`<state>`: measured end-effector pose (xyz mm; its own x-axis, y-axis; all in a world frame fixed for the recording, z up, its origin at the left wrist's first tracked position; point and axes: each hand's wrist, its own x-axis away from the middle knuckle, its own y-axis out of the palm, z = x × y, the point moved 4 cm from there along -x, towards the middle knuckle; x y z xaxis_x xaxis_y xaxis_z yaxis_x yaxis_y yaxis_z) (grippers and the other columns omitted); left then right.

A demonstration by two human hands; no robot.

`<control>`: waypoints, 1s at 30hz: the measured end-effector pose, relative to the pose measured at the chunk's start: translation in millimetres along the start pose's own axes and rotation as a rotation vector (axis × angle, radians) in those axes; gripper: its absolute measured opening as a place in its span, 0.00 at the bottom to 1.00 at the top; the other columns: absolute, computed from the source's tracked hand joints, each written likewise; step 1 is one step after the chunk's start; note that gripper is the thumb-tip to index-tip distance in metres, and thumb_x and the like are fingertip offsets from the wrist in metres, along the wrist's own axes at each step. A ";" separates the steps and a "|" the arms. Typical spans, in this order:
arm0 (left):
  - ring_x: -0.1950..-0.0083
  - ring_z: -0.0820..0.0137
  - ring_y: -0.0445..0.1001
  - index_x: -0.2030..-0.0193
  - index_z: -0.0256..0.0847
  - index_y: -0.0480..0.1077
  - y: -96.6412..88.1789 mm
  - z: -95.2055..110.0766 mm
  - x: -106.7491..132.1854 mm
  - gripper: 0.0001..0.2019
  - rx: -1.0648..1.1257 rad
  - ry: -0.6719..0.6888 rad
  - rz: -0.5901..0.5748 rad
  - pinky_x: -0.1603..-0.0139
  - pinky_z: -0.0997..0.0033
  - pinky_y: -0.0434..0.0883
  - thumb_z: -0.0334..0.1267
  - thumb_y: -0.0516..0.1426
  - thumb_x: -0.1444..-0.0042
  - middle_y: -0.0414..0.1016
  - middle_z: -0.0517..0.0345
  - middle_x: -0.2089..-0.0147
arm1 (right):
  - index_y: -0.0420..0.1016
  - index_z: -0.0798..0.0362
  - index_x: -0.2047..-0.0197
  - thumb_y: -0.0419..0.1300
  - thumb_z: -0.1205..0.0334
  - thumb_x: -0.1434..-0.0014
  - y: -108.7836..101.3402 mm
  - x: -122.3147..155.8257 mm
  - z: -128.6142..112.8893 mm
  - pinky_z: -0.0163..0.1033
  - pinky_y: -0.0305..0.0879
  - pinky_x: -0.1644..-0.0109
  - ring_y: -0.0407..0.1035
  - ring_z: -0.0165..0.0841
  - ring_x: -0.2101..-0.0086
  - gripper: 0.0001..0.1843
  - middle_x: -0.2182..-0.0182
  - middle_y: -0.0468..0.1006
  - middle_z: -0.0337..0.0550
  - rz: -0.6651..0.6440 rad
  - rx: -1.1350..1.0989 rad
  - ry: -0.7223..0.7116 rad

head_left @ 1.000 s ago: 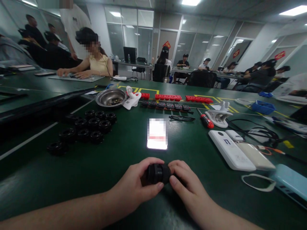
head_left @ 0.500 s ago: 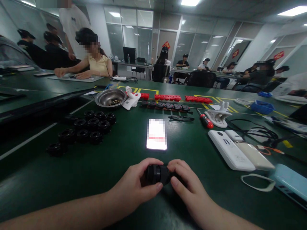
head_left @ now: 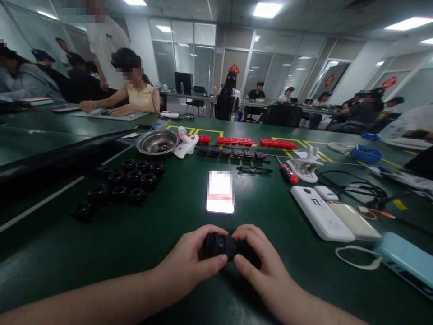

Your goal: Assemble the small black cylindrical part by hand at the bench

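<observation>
A black threaded fitting [head_left: 220, 245], cylindrical with ridges round its middle, lies sideways between my hands just above the green table. My left hand [head_left: 198, 255] is closed round its left part, thumb in front and fingers behind. Thumb and fingertips of my right hand [head_left: 259, 255] pinch its right end, which they partly cover. Beyond the fitting, a phone [head_left: 219, 205] with a bright screen lies flat. To the left sits a group of several black ring-shaped parts [head_left: 118, 193].
Farther back are a metal bowl [head_left: 158, 142] with small brass-coloured pieces, red strips [head_left: 236, 141], a dark strip of parts [head_left: 233, 153] and a screwdriver [head_left: 288, 174]. On the right lie a white power bank [head_left: 323, 216], a light-blue device [head_left: 406, 259] and cables. A co-worker [head_left: 142, 97] sits across.
My right fingers have shifted slightly left, closer in on the fitting's right end. My left hand still holds the fitting. The camera view has tilted up slightly.
</observation>
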<state>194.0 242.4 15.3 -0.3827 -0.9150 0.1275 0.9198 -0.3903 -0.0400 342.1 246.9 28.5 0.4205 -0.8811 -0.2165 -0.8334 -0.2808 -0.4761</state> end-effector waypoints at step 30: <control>0.64 0.68 0.68 0.61 0.38 0.67 -2.1 0.8 -0.4 0.13 -0.140 0.013 -0.013 0.64 0.70 0.65 0.38 0.58 0.54 0.69 0.60 0.66 | 0.63 0.52 0.63 0.60 0.56 0.50 1.6 2.3 1.8 0.40 0.60 0.61 0.61 0.36 0.62 0.14 0.64 0.65 0.43 -0.030 0.047 0.021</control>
<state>192.3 243.7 16.1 -0.3968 -0.9105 0.1164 0.8938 -0.4121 -0.1766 342.4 245.0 25.7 0.4367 -0.8805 -0.1842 -0.8026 -0.2889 -0.5219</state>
